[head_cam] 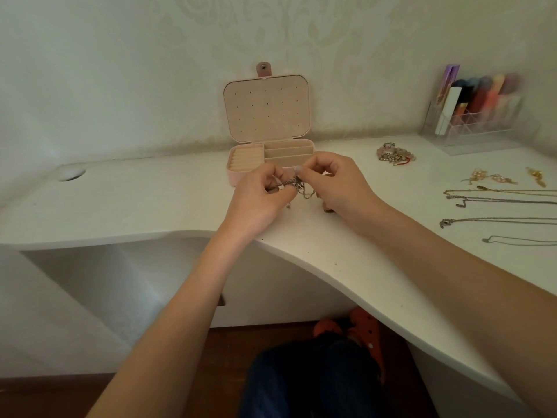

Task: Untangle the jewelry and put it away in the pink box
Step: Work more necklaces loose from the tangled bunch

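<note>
— Which step are we at?

— The untangling. Both hands are up over the desk point(346, 260), just in front of the pink box point(272, 161), with a knot of thin chains point(297, 186) stretched between them. The left hand point(259, 196) has its fingers curled in, pinching one side of the knot; the right hand point(334, 182) pinches the other side between thumb and fingertip.

— Anything in the box yet?

— From what shows, no: the lid stands open against the wall and the compartments I can see look bare (the hands hide the front edge, so I can't vouch for all of it).

— And the rest of the jewelry?

— Off to the right: several chains point(500, 203) laid out straight and apart from each other, a few gold earrings point(494, 178) beyond them, and a small heap of beads and rings point(394, 153) nearer the wall.

— So what does the next move call for?

— I'd judge a light, patient pull. Find the loose loop or clasp, tease it free rather than tug, since a hard pull would likely tighten the knot.
</note>
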`<state>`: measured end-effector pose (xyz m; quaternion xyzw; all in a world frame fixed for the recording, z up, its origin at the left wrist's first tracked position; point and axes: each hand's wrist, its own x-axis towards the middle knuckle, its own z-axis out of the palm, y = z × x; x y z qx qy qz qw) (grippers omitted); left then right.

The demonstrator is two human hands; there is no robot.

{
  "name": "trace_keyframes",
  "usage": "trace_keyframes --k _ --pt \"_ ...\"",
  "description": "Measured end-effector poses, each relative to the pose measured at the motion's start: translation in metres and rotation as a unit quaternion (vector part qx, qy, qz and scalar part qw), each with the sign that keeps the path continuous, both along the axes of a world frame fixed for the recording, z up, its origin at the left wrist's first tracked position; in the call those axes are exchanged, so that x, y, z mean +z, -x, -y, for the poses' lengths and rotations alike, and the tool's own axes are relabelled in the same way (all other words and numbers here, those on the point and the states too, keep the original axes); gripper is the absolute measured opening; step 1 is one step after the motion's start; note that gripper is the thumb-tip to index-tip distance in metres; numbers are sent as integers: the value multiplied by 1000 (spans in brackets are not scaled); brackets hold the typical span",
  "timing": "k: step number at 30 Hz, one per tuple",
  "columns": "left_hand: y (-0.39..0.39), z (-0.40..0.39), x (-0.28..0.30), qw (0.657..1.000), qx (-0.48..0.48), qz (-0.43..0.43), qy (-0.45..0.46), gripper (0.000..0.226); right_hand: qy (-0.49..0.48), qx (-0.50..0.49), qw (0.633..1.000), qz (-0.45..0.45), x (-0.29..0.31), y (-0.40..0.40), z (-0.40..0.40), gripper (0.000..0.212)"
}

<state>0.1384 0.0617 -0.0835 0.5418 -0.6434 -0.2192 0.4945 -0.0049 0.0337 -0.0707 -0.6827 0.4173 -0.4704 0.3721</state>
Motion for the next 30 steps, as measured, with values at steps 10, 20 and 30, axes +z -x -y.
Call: trace_keyframes --k 10,20,30 --pt "1 -4 10 996 -23 -66 -51 17 -41 21 998 47 3 -1 -3 20" --pt "-3 -1 8 995 -43 -83 -16 16 -106 52 992 43 4 1 -3 26" --pt "-1 1 7 997 -11 -67 -46 26 -266 140 948 108 14 5 -1 46"
